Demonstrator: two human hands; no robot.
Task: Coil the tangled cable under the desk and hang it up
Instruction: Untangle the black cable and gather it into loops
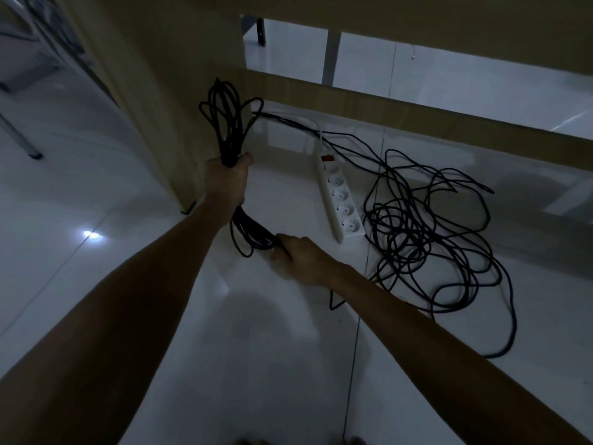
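Our left hand [228, 179] grips the coiled part of the cable [426, 239] left of the power strip [340, 200]; our right hand [301, 261] pinches the next strand. Most still lies tangled right of the strip, so we feed even loops, shaking knots loose first.

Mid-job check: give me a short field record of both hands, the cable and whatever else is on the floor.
left hand: grips the coiled loops, held upright
right hand: pinches the cable at the bottom of the loops
loose black cable: tangled on the floor tiles, right of the hands
power strip: white, on the floor beside the tangle
coiling: partly done
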